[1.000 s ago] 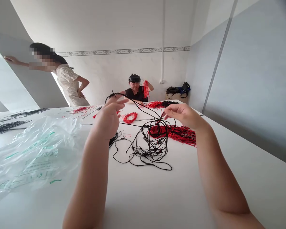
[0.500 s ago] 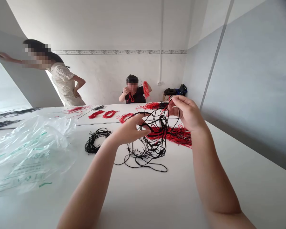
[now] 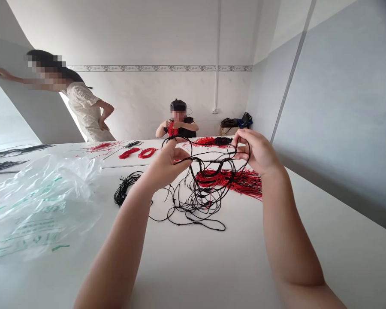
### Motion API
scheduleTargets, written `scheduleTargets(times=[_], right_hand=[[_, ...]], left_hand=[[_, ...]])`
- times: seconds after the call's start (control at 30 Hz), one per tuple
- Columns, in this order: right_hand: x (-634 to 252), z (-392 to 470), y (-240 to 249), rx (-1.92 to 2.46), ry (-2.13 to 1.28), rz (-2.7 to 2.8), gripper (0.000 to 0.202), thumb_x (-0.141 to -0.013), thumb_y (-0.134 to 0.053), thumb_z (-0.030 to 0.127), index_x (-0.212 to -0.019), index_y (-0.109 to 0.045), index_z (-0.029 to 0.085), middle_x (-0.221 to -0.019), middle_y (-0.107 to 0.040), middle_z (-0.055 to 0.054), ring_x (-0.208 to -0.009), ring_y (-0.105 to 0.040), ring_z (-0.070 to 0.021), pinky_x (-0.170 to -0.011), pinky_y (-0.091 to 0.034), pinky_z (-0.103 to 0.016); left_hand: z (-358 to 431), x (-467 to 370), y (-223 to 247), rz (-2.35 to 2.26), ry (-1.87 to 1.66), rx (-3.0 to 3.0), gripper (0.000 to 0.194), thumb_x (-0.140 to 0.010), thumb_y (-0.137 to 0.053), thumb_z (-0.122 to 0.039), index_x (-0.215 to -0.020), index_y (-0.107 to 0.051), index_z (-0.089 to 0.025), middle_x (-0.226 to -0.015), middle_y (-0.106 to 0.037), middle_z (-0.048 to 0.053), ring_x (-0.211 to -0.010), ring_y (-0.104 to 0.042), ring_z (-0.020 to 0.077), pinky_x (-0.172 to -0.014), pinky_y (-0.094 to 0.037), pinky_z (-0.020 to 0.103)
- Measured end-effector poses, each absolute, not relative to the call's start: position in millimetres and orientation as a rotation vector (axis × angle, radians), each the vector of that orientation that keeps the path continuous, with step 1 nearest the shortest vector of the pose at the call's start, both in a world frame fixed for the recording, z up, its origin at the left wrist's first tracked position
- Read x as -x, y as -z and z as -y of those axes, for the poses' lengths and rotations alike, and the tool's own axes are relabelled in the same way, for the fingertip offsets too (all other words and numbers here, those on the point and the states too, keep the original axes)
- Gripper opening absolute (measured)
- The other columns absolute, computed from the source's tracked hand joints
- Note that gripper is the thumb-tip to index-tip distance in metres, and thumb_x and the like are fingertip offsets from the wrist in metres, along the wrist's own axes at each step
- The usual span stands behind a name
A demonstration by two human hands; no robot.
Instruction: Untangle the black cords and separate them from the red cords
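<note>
My left hand [image 3: 169, 163] is closed, thumb against fingers, on strands of knotted black cord [image 3: 209, 161]. Across from it, my right hand [image 3: 252, 150] pinches other loops of the same cord. The strands stretch between both hands above the table. Below them, a loose tangle of black cords [image 3: 199, 221] rests on the white tabletop [image 3: 186, 266]. Behind the tangle lies a bundle of red and black cords [image 3: 241, 182], partly covered by the held strands. A coiled black bundle [image 3: 125, 189] sits left of my left hand, partly hidden by my forearm.
A crumpled clear plastic bag [image 3: 45, 206] spreads over the table's left side. Red cord coils [image 3: 147, 152] and a red and black bundle [image 3: 209, 141] lie farther back. A co-worker [image 3: 176, 124] sits opposite, handling red cords. Another person [image 3: 83, 107] stands at the left.
My hands have moved apart, my left hand going left, and the held black cords are drawn out between them. The seated co-worker has brought both hands together at the red cords.
</note>
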State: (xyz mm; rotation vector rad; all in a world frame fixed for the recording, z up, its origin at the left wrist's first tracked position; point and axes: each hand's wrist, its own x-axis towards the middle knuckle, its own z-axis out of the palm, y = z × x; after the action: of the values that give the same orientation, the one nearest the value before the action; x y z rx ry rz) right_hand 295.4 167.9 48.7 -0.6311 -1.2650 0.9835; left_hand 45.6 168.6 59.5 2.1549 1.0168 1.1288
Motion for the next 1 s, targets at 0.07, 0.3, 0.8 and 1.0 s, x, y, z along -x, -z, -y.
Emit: scheduleTargets(times=[0.07,0.3,0.8,1.0], right_hand=[[-296.0,-163.5,-48.0,0.780,-0.982,1.460,0.029,-0.085,-0.060,0.046,-0.080,-0.057,0.017,-0.074,-0.054,-0.001,-0.044,-0.039,-0.0050,-0.037,-0.027,-0.019],[-291.6,-150.5,-52.1,1.165,-0.890,2.098,0.043,-0.081,-0.059,0.061,-0.099,-0.062,0.022,-0.091,-0.064,-0.003,-0.056,-0.052,-0.0094,-0.053,-0.040,-0.023],[-290.3,-151.8,-49.4,1.071,-0.765,2.089,0.046,-0.081,-0.062,0.059,-0.110,-0.063,0.023,-0.112,-0.063,-0.006,-0.100,-0.059,-0.0209,-0.084,-0.046,-0.031],[-271.3,-146.4,-53.8,0.704,-0.857,1.912,0.046,-0.088,-0.050,0.060,-0.097,-0.066,0.018,-0.100,-0.065,-0.007,-0.091,-0.062,-0.0176,-0.082,-0.049,-0.031]], left_hand=[[-168.1,-45.7,-60.1,-0.983,-1.166,-2.071,0.042,-0.078,-0.063,-0.023,-0.116,-0.046,-0.020,-0.086,-0.062,0.002,-0.077,-0.062,0.0160,-0.060,-0.045,0.027],[-163.1,-47.3,-63.0,-0.806,-1.118,-1.955,0.033,-0.075,-0.060,-0.015,-0.106,-0.049,-0.020,-0.089,-0.056,0.002,-0.072,-0.058,0.0134,-0.061,-0.044,0.027],[-162.9,-44.0,-60.2,-0.950,-0.979,-2.596,0.016,-0.070,-0.054,-0.011,-0.083,-0.053,-0.019,-0.080,-0.056,0.001,-0.070,-0.053,0.0131,-0.058,-0.043,0.026],[-153.8,-55.4,-60.7,-0.839,-0.785,-2.677,0.008,-0.074,-0.057,-0.016,-0.081,-0.059,-0.020,-0.074,-0.062,0.000,-0.067,-0.055,0.0138,-0.058,-0.044,0.025]])
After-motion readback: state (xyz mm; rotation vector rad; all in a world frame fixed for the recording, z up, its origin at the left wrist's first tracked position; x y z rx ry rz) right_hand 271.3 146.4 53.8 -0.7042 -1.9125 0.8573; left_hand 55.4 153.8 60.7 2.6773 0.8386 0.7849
